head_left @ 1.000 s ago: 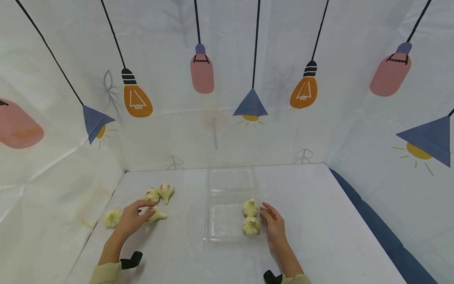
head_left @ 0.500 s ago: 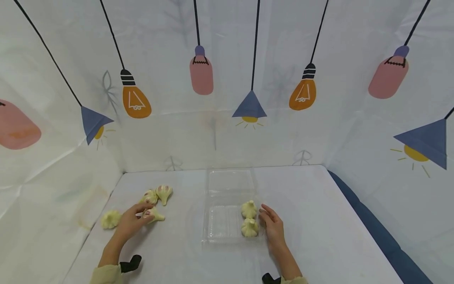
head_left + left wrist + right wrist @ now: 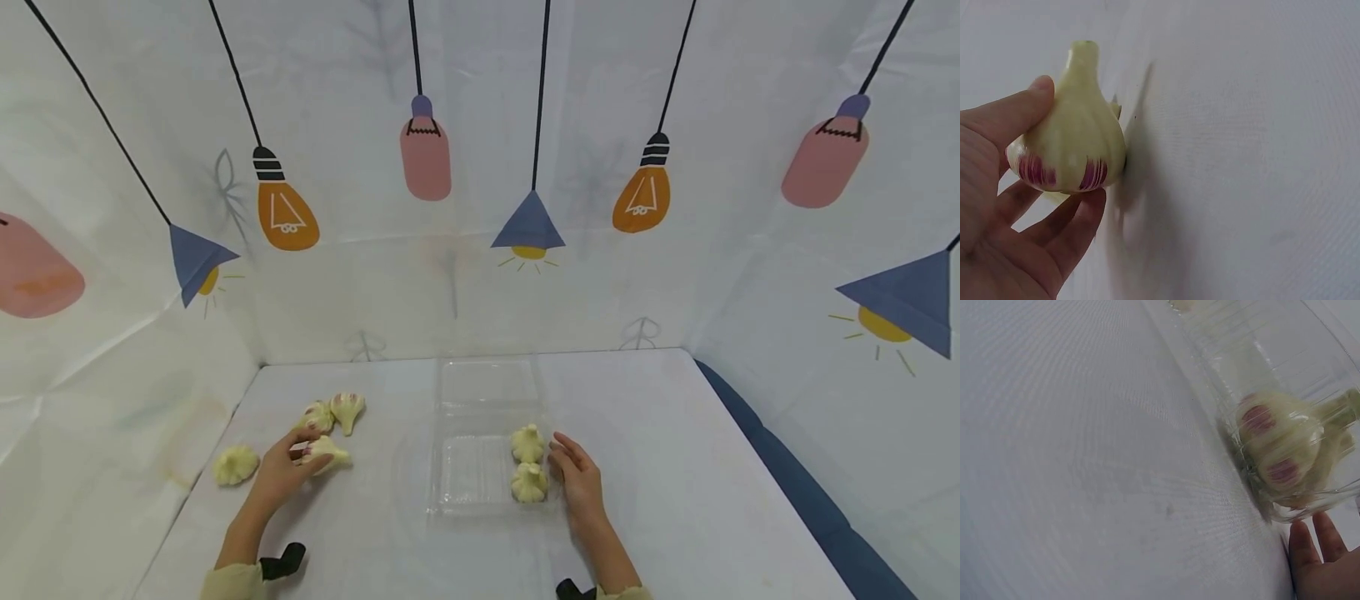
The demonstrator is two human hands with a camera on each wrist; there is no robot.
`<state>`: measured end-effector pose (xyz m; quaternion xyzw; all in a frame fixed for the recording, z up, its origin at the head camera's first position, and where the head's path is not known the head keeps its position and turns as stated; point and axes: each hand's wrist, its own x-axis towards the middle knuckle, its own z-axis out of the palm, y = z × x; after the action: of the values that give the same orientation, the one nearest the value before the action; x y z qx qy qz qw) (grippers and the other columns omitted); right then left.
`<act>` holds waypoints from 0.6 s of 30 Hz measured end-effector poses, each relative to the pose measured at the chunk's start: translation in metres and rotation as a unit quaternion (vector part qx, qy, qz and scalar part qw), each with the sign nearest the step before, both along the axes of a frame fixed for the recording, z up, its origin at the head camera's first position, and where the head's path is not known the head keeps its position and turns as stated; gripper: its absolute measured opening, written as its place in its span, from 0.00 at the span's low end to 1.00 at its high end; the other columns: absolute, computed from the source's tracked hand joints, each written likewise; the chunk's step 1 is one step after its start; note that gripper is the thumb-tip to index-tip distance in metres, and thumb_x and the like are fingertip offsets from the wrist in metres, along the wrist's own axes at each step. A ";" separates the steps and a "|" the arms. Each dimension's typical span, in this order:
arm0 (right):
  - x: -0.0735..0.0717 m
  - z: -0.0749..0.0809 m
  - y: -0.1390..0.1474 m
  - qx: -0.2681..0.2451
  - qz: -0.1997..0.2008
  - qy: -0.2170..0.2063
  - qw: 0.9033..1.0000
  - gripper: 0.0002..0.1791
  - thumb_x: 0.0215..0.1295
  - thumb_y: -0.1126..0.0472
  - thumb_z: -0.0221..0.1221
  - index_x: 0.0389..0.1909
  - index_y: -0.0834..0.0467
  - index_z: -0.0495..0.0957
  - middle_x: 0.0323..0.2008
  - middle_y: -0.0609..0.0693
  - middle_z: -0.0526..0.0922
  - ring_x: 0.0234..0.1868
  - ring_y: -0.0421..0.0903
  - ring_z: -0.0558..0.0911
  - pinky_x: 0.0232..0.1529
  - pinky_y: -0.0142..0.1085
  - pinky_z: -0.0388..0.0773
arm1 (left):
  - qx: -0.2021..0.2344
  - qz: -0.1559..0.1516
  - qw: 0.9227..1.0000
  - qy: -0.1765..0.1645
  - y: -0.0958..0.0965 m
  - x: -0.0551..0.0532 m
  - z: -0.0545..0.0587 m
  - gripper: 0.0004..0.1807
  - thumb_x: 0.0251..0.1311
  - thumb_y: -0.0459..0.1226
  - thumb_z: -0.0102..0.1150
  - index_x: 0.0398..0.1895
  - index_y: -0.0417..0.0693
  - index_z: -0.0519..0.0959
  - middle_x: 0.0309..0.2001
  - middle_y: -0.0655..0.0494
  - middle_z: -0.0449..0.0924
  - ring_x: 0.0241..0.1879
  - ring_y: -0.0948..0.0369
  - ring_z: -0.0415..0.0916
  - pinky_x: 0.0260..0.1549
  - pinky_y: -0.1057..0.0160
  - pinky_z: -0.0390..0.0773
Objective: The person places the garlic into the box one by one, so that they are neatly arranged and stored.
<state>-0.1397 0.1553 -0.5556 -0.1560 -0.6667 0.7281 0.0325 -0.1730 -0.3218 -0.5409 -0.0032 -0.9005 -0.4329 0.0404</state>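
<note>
Left hand grasping a garlic bulb: thumb on its shoulder, fingers curled under the purple-streaked base, neck pointing away from the palm, to the right. Change against the frame one second back: hand sits slightly further right, and more of the held bulb now shows between thumb and fingers; the bulb itself looks little shifted. Lone bulb, left of this hand and partly overlapped by it then, now shows whole. Judged meaning: the hold is taken, and this bulb counts as in hand rather than loose. Whether it is clear of the tabletop or resting on it, cannot tell. Just beyond the same hand, two more loose ones: purple-streaked bulb and its close neighbour, touching or nearly so. Right hand holds nothing that shows; fingers extended, tips at the outer wall of the clear container, either just touching it or just beside it. Container lies between the two hands, nearer the right, its lid folded open on the far side. Contents: two bulbs, far one and near one, in a row along the wall next to the right hand. Remaining floor of the base, on the side facing the left hand, shows no bulb; held bulb is outside the container, well apart from it
</note>
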 end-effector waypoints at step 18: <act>-0.002 0.001 0.002 -0.012 0.001 -0.006 1.000 0.21 0.73 0.63 0.51 0.65 0.62 0.70 0.58 0.61 0.74 0.55 0.52 0.77 0.50 0.34 0.76 | -0.015 0.018 0.999 0.045 0.002 0.015 -0.008 0.17 0.60 0.40 0.67 0.50 0.41 0.81 0.47 0.42 0.72 0.47 0.51 0.70 0.40 0.59 0.74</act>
<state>-0.1418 0.1573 -0.5549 -0.1604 -0.6580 0.7353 0.0258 -0.1585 -0.3198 -0.5488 -0.0073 -0.9039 -0.4183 0.0891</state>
